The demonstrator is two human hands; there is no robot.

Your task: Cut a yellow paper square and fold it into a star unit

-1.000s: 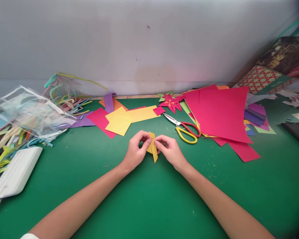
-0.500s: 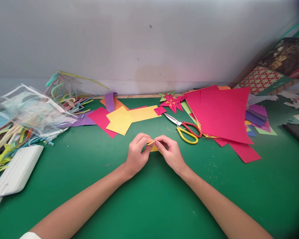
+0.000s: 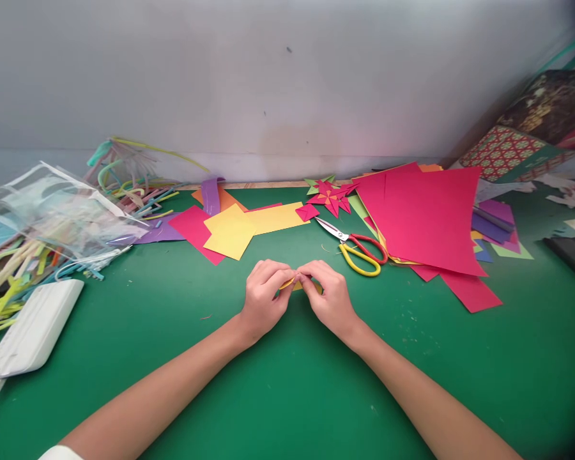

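Observation:
Between my hands is a small folded piece of yellow paper [image 3: 298, 286], mostly hidden by fingers. My left hand [image 3: 267, 297] pinches its left side, and my right hand [image 3: 328, 295] pinches it from the right, the fingertips of both nearly meeting. Beyond my right hand lie scissors [image 3: 352, 246] with one red and one yellow handle, blades pointing up and left. Past the hands, a yellow paper square [image 3: 230, 231] rests on red paper and a yellow strip [image 3: 278, 218]. A small red folded square [image 3: 307, 213] sits at the strip's end, beside a red and green folded paper flower [image 3: 329, 197].
Large red sheets [image 3: 421, 220] are stacked at the right on the green table [image 3: 287, 396]. At the left are a clear plastic bag [image 3: 62, 204], many pipe cleaners [image 3: 9, 281] and a white box-like device [image 3: 33, 329]. A grey wall [image 3: 196, 83] closes off the back.
Both hands stay close together. The yellow paper has shifted in the fingers, and some of it now shows under my right hand's fingers.

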